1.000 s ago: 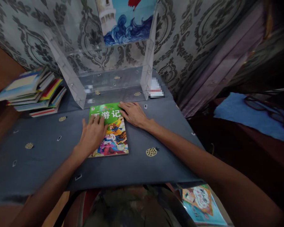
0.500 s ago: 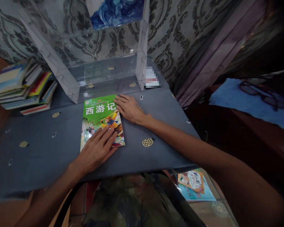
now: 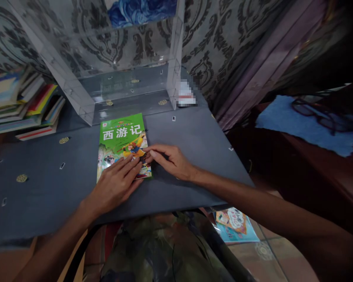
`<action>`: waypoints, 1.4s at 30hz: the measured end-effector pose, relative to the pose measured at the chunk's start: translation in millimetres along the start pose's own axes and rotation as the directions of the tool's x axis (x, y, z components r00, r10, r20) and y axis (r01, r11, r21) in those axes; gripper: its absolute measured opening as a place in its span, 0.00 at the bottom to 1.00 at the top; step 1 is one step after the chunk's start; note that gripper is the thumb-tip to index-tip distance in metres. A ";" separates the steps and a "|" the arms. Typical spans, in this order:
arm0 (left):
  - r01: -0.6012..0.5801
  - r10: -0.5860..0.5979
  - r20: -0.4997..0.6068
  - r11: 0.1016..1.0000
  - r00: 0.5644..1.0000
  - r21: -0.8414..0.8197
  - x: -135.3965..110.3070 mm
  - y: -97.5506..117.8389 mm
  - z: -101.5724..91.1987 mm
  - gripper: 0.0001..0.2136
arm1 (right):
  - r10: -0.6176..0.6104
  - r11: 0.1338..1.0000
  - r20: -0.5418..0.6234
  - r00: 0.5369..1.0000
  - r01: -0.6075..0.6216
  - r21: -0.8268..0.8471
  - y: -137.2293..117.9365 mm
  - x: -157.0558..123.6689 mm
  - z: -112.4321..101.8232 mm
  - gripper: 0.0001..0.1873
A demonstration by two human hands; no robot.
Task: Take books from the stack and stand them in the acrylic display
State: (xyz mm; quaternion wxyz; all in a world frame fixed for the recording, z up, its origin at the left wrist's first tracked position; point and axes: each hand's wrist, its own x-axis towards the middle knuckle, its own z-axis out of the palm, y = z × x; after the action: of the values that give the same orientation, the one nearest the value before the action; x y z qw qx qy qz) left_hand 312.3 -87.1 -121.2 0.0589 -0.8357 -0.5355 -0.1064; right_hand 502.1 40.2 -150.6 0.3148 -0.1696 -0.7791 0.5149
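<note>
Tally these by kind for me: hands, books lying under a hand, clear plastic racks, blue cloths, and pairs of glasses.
Left hand and right hand: 2
Green book under a hand: 1
Clear rack: 1
Blue cloth: 1
Glasses: 1 pair
Total: 6

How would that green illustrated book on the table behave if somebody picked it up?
The green illustrated book looks slim and soft-covered, so it would probably flex when lifted by one edge. It looks smooth, so may prove a little slippery. Lying flat on the grey patterned tablecloth, it seems unlikely to tip.
</note>
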 end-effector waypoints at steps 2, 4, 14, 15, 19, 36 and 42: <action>0.002 -0.002 0.008 1.000 1.000 -0.003 0.1 -0.1 -0.6 0.17 | 0.000 0.999 0.001 1.000 0.000 0.050 -1.4 -0.7 0.6 0.18; 0.006 -0.006 0.016 1.000 1.000 -0.010 0.1 -0.2 -1.1 0.17 | -0.009 0.997 0.004 1.000 0.008 0.075 -2.3 -0.8 1.1 0.18; -0.005 0.006 0.018 1.000 1.000 -0.005 2.6 -0.7 -5.3 0.17 | -0.039 0.997 -0.002 0.999 0.040 0.063 -8.8 -1.1 -1.3 0.19; -0.003 0.003 0.015 1.000 1.000 -0.009 2.8 -0.9 -5.6 0.17 | -0.043 0.997 -0.003 0.999 0.043 0.060 -9.6 -1.1 -1.6 0.19; -0.023 0.023 -0.035 0.999 0.999 -0.021 3.9 -1.7 -6.0 0.16 | -0.073 0.995 -0.007 0.997 0.073 0.060 -11.7 -1.0 -2.4 0.19; -0.026 0.026 -0.011 1.000 1.000 -0.005 2.3 1.9 -3.8 0.17 | -0.217 0.976 0.037 0.976 0.218 -0.025 -12.3 -5.9 -1.3 0.16; -0.046 0.047 -0.006 0.994 0.999 0.102 -0.8 6.3 2.4 0.18 | -0.364 0.880 0.183 0.913 0.402 -0.253 -13.4 -18.3 -0.9 0.14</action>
State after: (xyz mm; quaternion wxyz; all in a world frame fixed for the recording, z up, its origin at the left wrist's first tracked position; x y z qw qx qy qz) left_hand 318.0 -89.9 -123.6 0.1062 -0.8435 -0.5204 -0.0809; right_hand 517.1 24.6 -143.9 0.3311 -0.0216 -0.8821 0.3345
